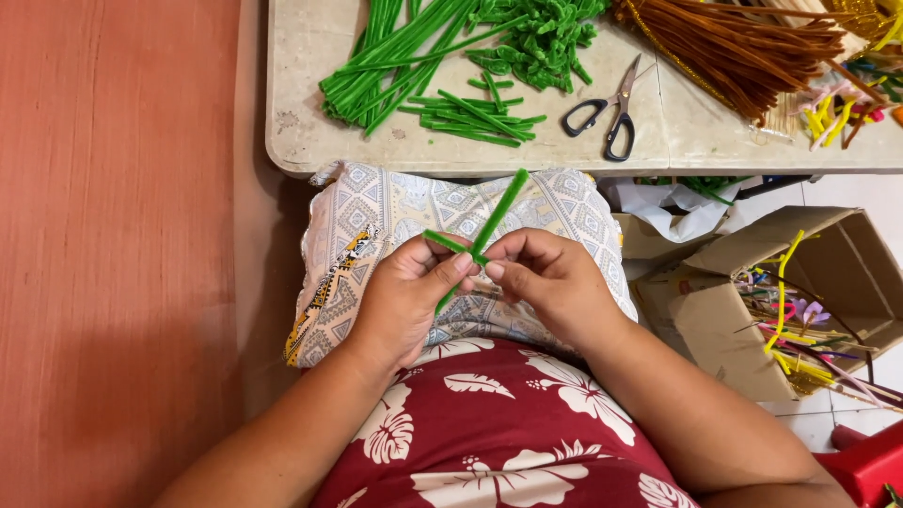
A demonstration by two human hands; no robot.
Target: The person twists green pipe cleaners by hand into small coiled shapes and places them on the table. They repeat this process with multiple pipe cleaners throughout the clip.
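Note:
My left hand (409, 292) and my right hand (550, 277) meet over my lap, both pinching green pipe cleaners (499, 212). One long green stem slants up to the right; a shorter green piece (442, 241) crosses it at the fingertips. The crossing point sits between my thumbs. Beneath the hands lies a patterned cloth (376, 221) over my knees.
A stone-topped table (301, 103) ahead carries long green pipe cleaners (390, 56), short cut green pieces (475, 118), curled green bits (541, 38), black-handled scissors (607, 108) and a brown bundle (743, 47). An open cardboard box (800, 292) of coloured stems stands at the right.

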